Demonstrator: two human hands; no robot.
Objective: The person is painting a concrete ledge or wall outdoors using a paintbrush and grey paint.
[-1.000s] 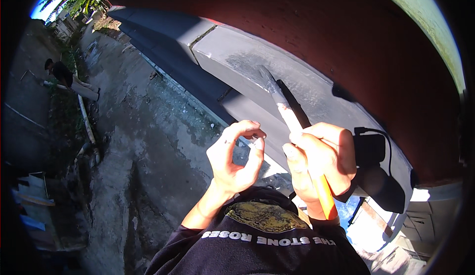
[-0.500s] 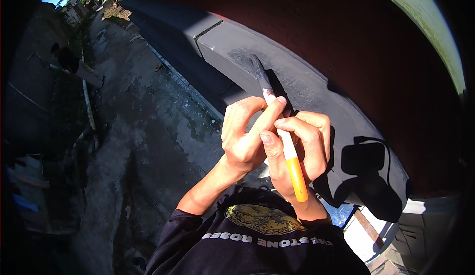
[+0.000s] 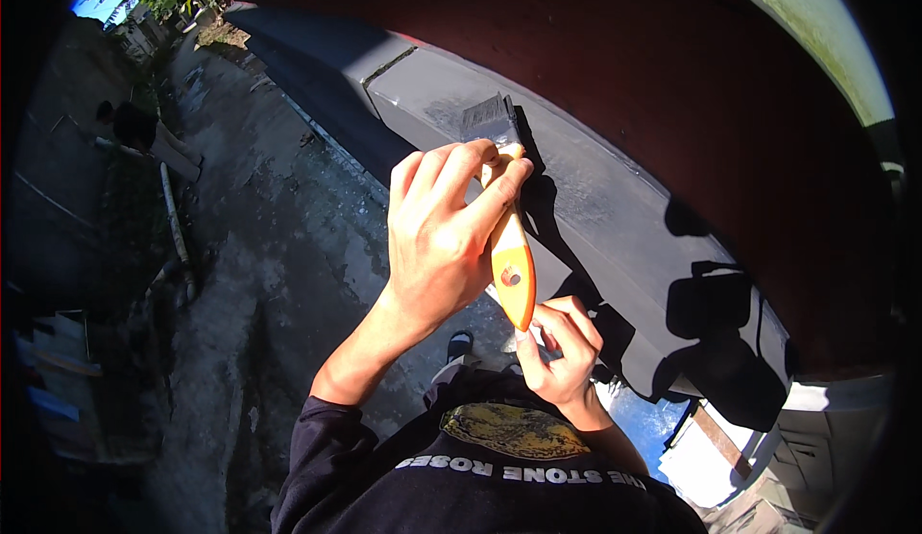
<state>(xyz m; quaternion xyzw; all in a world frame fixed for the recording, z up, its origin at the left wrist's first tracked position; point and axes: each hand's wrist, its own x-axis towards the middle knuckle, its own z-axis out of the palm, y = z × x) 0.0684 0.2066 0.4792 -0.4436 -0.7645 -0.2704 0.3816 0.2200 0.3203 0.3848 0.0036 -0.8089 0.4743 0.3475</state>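
Observation:
My left hand (image 3: 437, 227) is closed around a paintbrush (image 3: 513, 255), gripping it near the top of the handle. Its wooden handle is pale, with an orange end and a hole through it. The dark, paint-coated bristles (image 3: 488, 117) point away from me, their broad side showing, over the grey ledge (image 3: 595, 174). Lower down, my right hand (image 3: 565, 351) has curled fingers, and its thumb and forefinger are at the tip of the handle. Whether the bristles touch the ledge, I cannot tell.
A dark red wall (image 3: 615, 63) rises beyond the ledge. To the left lies a rough concrete path (image 3: 279, 275), with a person (image 3: 144, 131) in shade on its far side and a pipe (image 3: 173, 217) alongside. White and brown pieces (image 3: 706, 452) lie at lower right.
The brush has turned from edge-on to broad side. My left hand has shifted up and left round the upper handle, while my right hand has slid down to the handle's end.

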